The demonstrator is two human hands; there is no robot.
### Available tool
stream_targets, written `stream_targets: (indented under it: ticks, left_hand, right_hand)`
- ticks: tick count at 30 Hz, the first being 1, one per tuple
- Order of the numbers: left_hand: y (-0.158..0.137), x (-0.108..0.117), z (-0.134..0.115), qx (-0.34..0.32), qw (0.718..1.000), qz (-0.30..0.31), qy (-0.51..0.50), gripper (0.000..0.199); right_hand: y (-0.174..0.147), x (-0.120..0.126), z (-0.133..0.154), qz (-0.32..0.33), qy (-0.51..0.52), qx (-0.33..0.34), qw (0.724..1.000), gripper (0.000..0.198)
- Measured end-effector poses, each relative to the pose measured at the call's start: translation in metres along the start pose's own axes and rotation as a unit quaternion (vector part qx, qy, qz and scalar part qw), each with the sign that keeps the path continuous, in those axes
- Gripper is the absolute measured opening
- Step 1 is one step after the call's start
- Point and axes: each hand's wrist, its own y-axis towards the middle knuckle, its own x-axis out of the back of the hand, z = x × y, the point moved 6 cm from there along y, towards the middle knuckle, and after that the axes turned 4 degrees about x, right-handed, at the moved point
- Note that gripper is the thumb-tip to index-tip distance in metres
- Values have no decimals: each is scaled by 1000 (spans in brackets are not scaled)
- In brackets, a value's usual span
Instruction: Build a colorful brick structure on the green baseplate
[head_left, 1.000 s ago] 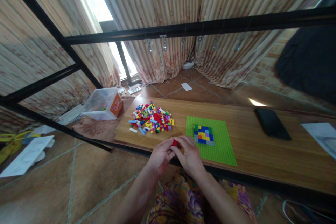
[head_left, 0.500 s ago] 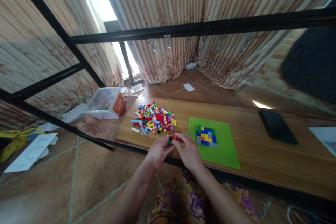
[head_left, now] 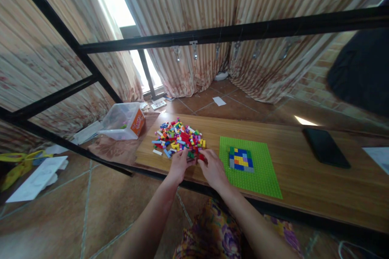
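Note:
At the near edge of the pile of loose toy bricks [head_left: 179, 137], my left hand [head_left: 180, 165] has its fingers closed on a dark green brick [head_left: 191, 155]. Just to its right, my right hand [head_left: 212, 166] pinches a red brick [head_left: 201, 157]. A small gap lies between the two hands. Right of them is a bright green baseplate [head_left: 264, 170], flat on the wooden board. On it sits a square patch of joined bricks [head_left: 241, 159] in blue, yellow, green, grey and other colours.
A clear plastic box [head_left: 123, 123] with an orange label stands left of the pile. A black phone [head_left: 325, 147] lies at the right of the wooden board [head_left: 291, 145]. Black metal bars [head_left: 212, 36] cross in front of the curtains.
My hands have moved apart, the left one further left toward the pile. The green and red bricks, close together before, are now separate.

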Motion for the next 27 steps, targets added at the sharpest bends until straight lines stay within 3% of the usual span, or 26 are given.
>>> stream_targets:
  ticks: [8,18,22,27]
  left_hand:
    - [-4,-5,8,-20,999,27,30,44]
    - [-1,1,13,-34,998,43,-5,39]
    - [-2,7,14,-25,997,44,-56,37]
    - [-8,9,11,-52,996,24,-62,38]
  right_hand:
    - [3,-11,13,2,7,10,1000,16]
    - [7,-6,5,-37,63,-21,997,18]
    - [8,0,-9,-71,5,-43,997,22]
    - [12,-8,-11,-31,-73,-21,997,25]
